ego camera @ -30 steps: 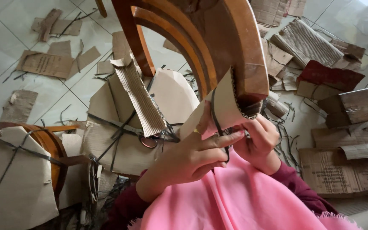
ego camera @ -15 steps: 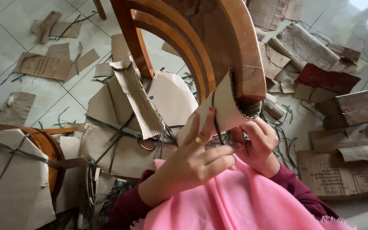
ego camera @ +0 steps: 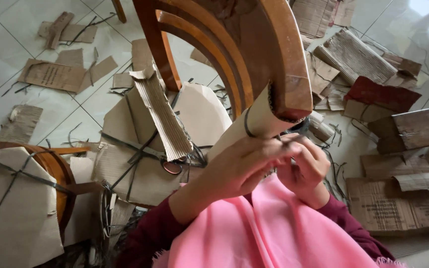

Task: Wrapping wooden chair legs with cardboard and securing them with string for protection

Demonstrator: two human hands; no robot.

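Note:
A curved brown wooden chair frame fills the upper middle of the head view. A pale cardboard piece is rolled against its lower end, with a thin black strap looped round it. My left hand grips the cardboard from below and presses it to the wood. Just right of it, my right hand pinches the strap's end under the chair end. A pink cloth covers my lap beneath both hands.
Cardboard scraps and black strap offcuts litter the white tiled floor. A cardboard-wrapped, strapped bundle with a corrugated strip lies left of my hands. Another wrapped wooden piece is at far left. Flattened boxes pile up on the right.
The cardboard piece, a flat flap standing up earlier, now lies curled round the chair end. My left hand has shifted up onto it; my right hand stays at the strap.

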